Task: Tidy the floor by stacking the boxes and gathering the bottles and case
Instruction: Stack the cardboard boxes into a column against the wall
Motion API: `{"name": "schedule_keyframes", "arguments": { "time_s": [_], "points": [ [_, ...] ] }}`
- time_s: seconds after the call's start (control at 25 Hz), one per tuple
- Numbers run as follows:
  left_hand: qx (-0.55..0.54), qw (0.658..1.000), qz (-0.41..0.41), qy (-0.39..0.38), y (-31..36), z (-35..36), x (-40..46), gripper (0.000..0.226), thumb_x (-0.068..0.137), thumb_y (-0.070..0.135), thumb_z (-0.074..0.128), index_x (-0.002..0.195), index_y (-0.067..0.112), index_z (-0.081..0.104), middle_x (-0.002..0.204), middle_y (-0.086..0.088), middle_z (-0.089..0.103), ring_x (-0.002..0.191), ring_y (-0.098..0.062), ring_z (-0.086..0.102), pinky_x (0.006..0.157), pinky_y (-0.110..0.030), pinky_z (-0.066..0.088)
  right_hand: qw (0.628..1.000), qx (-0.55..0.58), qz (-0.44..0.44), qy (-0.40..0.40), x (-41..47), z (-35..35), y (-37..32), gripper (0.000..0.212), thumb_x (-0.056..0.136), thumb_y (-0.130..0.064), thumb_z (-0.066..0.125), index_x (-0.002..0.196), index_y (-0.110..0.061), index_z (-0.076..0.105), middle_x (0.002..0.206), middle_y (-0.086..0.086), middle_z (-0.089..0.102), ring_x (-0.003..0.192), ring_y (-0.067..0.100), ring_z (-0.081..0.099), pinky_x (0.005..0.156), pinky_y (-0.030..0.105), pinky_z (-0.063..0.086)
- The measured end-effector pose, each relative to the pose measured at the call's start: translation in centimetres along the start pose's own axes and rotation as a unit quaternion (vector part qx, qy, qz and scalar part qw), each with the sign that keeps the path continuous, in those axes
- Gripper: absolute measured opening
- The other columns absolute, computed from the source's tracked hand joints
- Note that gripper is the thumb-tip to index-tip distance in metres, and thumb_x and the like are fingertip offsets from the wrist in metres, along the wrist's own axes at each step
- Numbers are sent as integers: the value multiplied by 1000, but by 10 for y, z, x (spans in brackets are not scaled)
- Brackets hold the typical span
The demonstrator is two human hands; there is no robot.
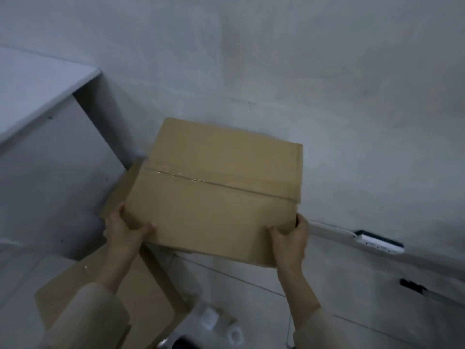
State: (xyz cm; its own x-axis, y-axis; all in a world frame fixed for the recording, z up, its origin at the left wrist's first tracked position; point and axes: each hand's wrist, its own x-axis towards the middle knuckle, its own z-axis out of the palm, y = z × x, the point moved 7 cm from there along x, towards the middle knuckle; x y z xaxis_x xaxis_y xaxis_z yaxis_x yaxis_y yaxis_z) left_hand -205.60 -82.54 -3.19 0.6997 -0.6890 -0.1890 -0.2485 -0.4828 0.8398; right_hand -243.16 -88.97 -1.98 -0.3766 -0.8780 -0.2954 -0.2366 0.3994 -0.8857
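A pale tiled floor [251, 285] meets a grey wall [276, 59], with a white cabinet [50, 147] at left. Two cardboard boxes: the left hand [125, 229] and right hand [289, 238] grip a taped box [214, 187] raised above a lower box [141, 293]. Two white bottles [208, 317] lie below.

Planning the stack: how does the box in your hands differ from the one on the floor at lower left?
The held box is shut, its top seam taped; the floor box looks open, with flaps spread. The held box is gripped by left hand and right hand near the wall; the floor box lies free below it. Both are plain brown cardboard.
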Motion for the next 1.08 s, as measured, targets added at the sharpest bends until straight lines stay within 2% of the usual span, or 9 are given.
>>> {"name": "schedule_keyframes", "arguments": {
  "time_s": [0.12,0.32,0.4,0.48,0.52,0.6,0.72,0.88,1.08],
  "points": [
    [-23,999,-20,20,-21,-37,35,90,66,16,80,139,14,28,143,-18,37,130,-38,39,103,-56,38,992,-6,-35,-120,1,64,-8,73,75,5,57,141,-12,31,141,8,43,128,27,42,106,38,37],
    [-36,999,-18,-16,-60,-80,83,72,72,1,74,134,9,37,131,-20,47,119,-34,49,85,-41,49,966,11,-4,-257,-27,174,22,84,76,5,63,145,-19,21,147,6,37,132,25,40,108,46,37],
    [-35,998,-16,-46,-76,-88,89,68,67,6,76,127,21,48,127,-17,50,105,-28,54,74,-26,56,967,43,5,-252,-44,204,33,84,80,2,63,146,-21,18,150,5,33,134,24,38,109,48,36],
    [14,999,4,-28,-91,-90,94,54,70,17,70,119,32,57,136,-24,45,122,-29,47,97,-27,46,972,64,9,-226,-56,227,31,81,83,-1,61,147,-22,16,152,1,29,136,22,35,111,48,34],
    [46,999,7,-24,-97,-85,96,54,72,19,69,124,23,55,141,-26,39,133,-32,36,109,-35,35,974,72,16,-215,-60,239,27,79,84,-2,60,147,-22,16,152,0,29,136,22,34,111,47,33],
    [17,999,-18,-33,-109,-71,98,75,78,15,70,141,13,30,151,-21,25,141,-36,23,114,-48,27,976,81,23,-199,-61,261,15,78,84,-2,60,146,-21,17,151,1,31,136,23,35,112,48,33],
    [-35,993,-8,-116,-104,-50,109,89,84,3,60,148,24,1,157,-7,17,143,-25,24,115,-47,26,974,87,15,-207,-47,287,-4,78,86,-9,60,147,-25,14,153,2,26,137,26,34,111,51,33],
    [30,982,32,-185,-106,-46,145,90,86,-6,50,147,25,-8,153,-11,27,140,-27,30,115,-41,26,964,116,65,-231,-25,301,-18,74,92,-13,52,147,-30,6,156,-1,17,138,31,29,105,62,32],
    [123,979,44,-158,-95,-42,166,88,83,-4,47,148,21,-8,156,-14,15,145,-31,9,117,-46,19,966,132,41,-221,-26,317,-24,70,95,-22,46,146,-36,1,156,-4,14,137,29,29,100,65,34]
  ]
}}
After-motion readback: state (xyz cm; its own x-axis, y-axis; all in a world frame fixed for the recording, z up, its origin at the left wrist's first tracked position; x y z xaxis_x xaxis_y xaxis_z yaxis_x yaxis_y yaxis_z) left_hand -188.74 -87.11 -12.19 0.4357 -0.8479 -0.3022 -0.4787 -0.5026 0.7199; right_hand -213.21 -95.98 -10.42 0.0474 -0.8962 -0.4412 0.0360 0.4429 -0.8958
